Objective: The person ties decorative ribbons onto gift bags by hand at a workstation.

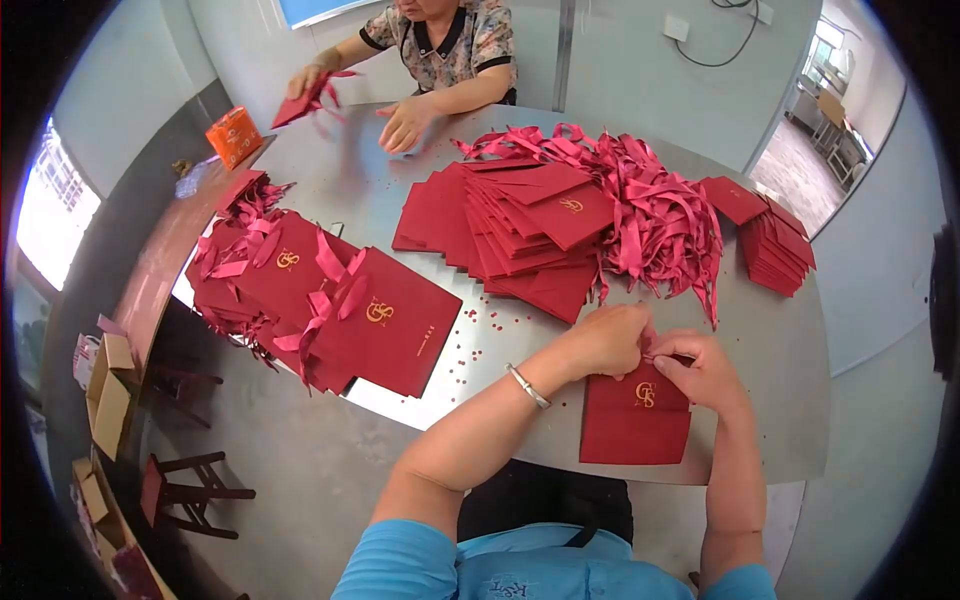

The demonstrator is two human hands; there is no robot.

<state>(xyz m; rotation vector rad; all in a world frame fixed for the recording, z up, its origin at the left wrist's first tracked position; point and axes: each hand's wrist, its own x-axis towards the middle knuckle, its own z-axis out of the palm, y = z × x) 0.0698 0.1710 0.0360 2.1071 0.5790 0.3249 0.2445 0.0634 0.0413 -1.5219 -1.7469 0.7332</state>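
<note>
A red paper gift bag with a gold logo lies flat on the table in front of me. My left hand, with a silver bangle on the wrist, is closed at the bag's top edge. From the other side my right hand pinches at the same edge, its fingertips meeting those of the left. A short bit of pink ribbon shows between the fingertips; the rest of it is hidden by the hands. Just beyond my hands lies a heap of pink ribbons.
Fanned flat red bags lie at mid-table, ribboned bags at left, and a smaller stack at right. Small red dots are scattered on the metal table. Across from me a person holds a ribboned red bag. A stool stands at left.
</note>
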